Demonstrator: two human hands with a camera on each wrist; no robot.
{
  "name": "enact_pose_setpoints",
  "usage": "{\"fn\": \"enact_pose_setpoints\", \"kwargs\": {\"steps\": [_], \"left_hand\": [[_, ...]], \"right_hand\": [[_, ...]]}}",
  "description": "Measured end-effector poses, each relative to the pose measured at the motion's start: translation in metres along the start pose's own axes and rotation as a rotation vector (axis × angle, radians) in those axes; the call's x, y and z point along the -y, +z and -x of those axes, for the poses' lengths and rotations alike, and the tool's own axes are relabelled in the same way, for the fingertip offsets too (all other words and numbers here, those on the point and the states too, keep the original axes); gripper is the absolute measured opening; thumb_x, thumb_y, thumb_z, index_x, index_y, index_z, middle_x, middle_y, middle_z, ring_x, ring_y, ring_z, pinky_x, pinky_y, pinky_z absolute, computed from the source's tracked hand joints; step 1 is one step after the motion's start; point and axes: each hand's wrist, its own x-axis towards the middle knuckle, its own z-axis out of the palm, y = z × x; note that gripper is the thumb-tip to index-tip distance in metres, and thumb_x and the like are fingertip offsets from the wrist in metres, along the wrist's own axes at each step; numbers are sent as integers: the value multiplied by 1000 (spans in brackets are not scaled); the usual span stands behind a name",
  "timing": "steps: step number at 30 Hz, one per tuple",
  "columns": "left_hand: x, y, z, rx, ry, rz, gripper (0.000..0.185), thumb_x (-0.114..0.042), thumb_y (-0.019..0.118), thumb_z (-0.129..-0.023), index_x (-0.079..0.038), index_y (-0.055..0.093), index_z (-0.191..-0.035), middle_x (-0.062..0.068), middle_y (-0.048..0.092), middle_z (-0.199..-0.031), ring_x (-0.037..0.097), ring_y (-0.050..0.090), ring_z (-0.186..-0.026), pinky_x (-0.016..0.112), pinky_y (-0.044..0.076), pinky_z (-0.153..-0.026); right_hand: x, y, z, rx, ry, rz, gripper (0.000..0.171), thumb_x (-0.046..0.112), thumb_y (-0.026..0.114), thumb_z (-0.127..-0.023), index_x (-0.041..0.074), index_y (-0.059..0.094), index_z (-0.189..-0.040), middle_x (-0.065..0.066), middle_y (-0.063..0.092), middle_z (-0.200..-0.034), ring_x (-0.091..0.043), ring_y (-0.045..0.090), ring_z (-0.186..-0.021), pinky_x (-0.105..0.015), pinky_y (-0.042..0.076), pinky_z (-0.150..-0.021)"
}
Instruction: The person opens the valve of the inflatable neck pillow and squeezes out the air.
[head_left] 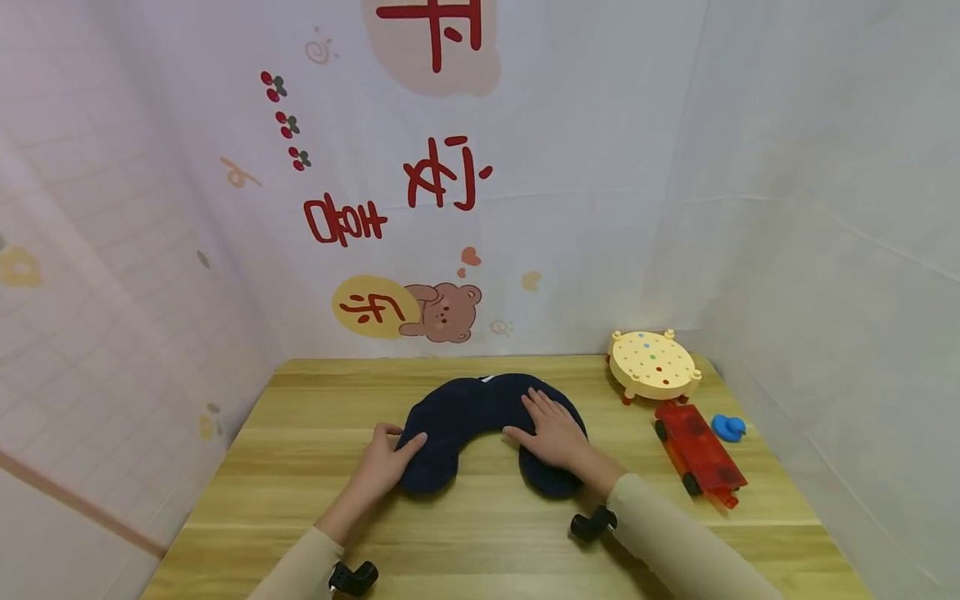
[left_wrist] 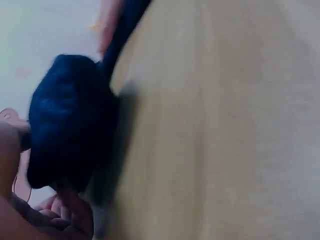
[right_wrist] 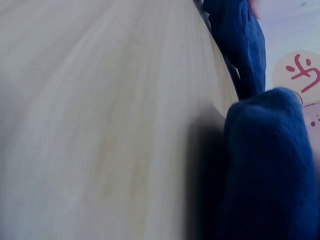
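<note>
A dark navy U-shaped neck pillow (head_left: 480, 406) lies on the wooden table, its curve toward the back wall and its two ends toward the person. My left hand (head_left: 387, 461) grips the left arm of the pillow, thumb on top and fingers at its outer side and underneath. In the left wrist view the pillow's rounded end (left_wrist: 72, 120) shows between thumb and fingers. Spread over the top of the right arm is my right hand (head_left: 553, 432), its fingers straight. The right wrist view shows the pillow's near end (right_wrist: 272, 165) but hardly any of that hand.
At the back right stands a round yellow stool-like toy (head_left: 652, 364) with colored dots. In front of it lies a red toy vehicle (head_left: 699, 450) with black wheels, and a small blue duck (head_left: 728, 427) sits beside that. A printed white cloth (head_left: 600, 167) hangs behind the table.
</note>
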Motion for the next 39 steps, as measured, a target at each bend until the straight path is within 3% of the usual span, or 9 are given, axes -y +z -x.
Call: {"fn": "enact_pose_setpoints", "kwargs": {"steps": [7, 13, 17, 20, 23, 28, 33, 37, 39], "left_hand": [[-4, -8, -6, 38, -2, 66, 48, -26, 75, -107, 11, 67, -137, 24, 75, -126, 39, 73, -116, 53, 59, -99], [-1, -8, -12, -7, 29, 113, 30, -20, 84, -101, 5, 80, -116, 12, 81, -98, 25, 77, -90, 37, 62, -80], [2, -8, -15, -59, 34, 77, 25, -24, 89, -97, -5, 76, -87, -2, 61, -69, 15, 57, -66, 29, 46, -64], [5, -9, -17, -78, 61, 16, 41, -26, 91, -95, -11, 60, -73, -5, 40, -64, 15, 42, -62, 29, 36, -62], [6, -9, -16, -102, 85, -49, 47, -27, 92, -94, -14, 53, -71, -5, 36, -65, 15, 39, -62, 30, 34, -62], [3, -14, -11, -119, 90, -178, 42, -36, 92, -93, -7, 63, -86, 1, 53, -72, 20, 54, -67, 36, 44, -63], [-18, -11, -13, -98, 233, -377, 55, -39, 85, -100, -1, 66, -133, 16, 66, -123, 33, 65, -112, 52, 56, -94], [-44, 8, -25, 33, 444, -567, 54, -31, 79, -105, 0, 64, -146, 22, 60, -148, 43, 56, -140, 61, 47, -115], [-50, 20, -31, 145, 480, -681, 58, -34, 74, -108, 1, 61, -152, 23, 57, -157, 44, 51, -149, 60, 41, -122]], "right_hand": [[-5, 0, 0, -20, -155, -37, 79, 59, 52, -114, 2, 44, -168, -18, 32, -178, -39, 25, -166, -61, 27, -130], [-9, 4, -8, -22, -135, -54, 88, 67, 44, -113, 1, 36, -171, -18, 29, -179, -40, 23, -167, -60, 22, -132], [-9, 2, -10, -5, -84, -40, 90, 69, 45, -112, 3, 33, -173, -15, 25, -181, -37, 19, -168, -59, 19, -133], [-6, -1, -10, 1, -37, -19, 90, 65, 51, -111, 4, 32, -174, -14, 24, -182, -36, 19, -168, -59, 19, -133], [-3, -2, -10, -9, -4, -5, 89, 63, 55, -110, 4, 32, -173, -15, 25, -181, -36, 20, -168, -60, 20, -133], [0, 1, -11, -17, 6, 3, 93, 67, 52, -110, 3, 31, -173, -16, 25, -181, -35, 21, -168, -59, 20, -133], [-3, 0, -6, -37, -77, -33, 85, 64, 51, -112, 2, 40, -170, -18, 30, -179, -38, 24, -167, -59, 23, -132], [-10, 1, -4, -52, -205, -46, 73, 53, 50, -116, 1, 45, -167, -20, 36, -176, -41, 29, -165, -61, 27, -130], [-15, 5, -5, -53, -251, -32, 69, 50, 47, -118, 1, 46, -167, -20, 37, -175, -41, 31, -164, -61, 28, -129]]}}
